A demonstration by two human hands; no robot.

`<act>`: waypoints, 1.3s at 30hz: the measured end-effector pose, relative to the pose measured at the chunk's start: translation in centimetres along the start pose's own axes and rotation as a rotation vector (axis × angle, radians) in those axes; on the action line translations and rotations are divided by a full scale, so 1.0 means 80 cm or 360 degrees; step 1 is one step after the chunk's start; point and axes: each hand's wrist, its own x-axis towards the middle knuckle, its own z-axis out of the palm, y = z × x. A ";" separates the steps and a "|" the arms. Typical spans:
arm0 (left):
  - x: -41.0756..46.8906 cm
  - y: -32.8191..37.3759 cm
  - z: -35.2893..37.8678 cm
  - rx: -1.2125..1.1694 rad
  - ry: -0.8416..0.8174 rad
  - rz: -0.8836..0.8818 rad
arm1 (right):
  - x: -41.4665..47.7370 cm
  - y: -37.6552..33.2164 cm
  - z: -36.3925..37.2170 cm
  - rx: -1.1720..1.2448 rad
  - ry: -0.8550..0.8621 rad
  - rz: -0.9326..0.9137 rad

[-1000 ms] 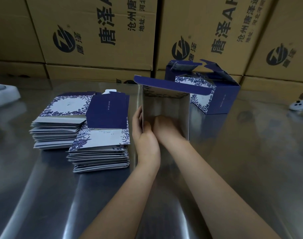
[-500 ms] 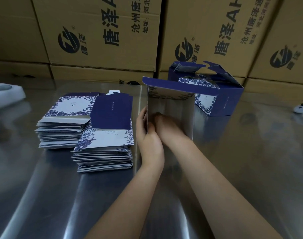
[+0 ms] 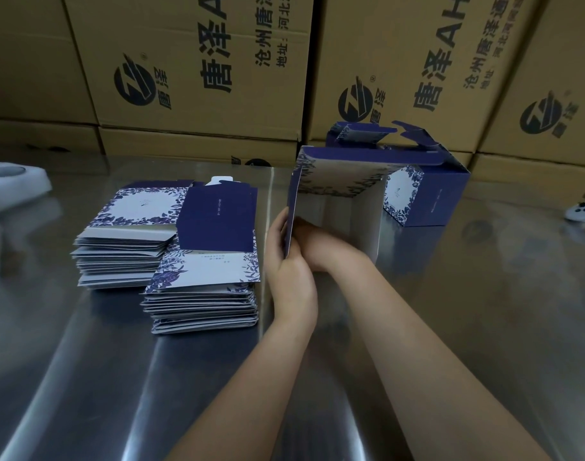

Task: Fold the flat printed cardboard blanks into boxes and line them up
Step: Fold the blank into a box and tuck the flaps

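A half-formed blue and white printed box (image 3: pixel 346 191) stands open towards me on the steel table, its grey inside showing. My left hand (image 3: pixel 289 271) pinches the box's left wall from outside. Reaching inside the box, my right hand (image 3: pixel 321 244) presses near the left wall, its fingers partly hidden. Two stacks of flat blanks lie to the left: a near stack (image 3: pixel 204 294) and a far stack (image 3: pixel 128 241). One folded box (image 3: pixel 431 191) with open top flaps stands behind on the right.
Large brown shipping cartons (image 3: pixel 201 71) wall off the back of the table. A white moulded tray (image 3: pixel 8 181) sits at the left edge, a small white device (image 3: pixel 584 211) at the right edge. The steel table (image 3: pixel 484 311) reflects light.
The box's top panel has opened out wider and the left wall has swung outwards. My right hand has pushed deeper inside. The view has shifted slightly.
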 end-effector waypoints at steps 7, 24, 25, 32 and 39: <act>-0.002 0.001 0.002 -0.0011 0.0008 0.0020 | -0.014 0.002 -0.001 0.0042 0.0273 0.0043; 0.013 0.008 -0.003 0.0102 -0.0063 -0.0136 | -0.140 -0.016 -0.032 0.0852 0.1640 -0.0652; 0.014 0.008 -0.004 0.0131 -0.0055 -0.0135 | -0.140 -0.007 -0.039 0.0870 0.1804 -0.0654; 0.020 0.009 -0.006 0.0181 -0.0116 -0.0179 | -0.115 0.056 -0.039 0.1176 0.1960 -0.0074; 0.022 0.014 -0.010 0.0215 -0.0171 -0.0147 | -0.084 0.074 -0.015 0.1477 0.1222 0.0043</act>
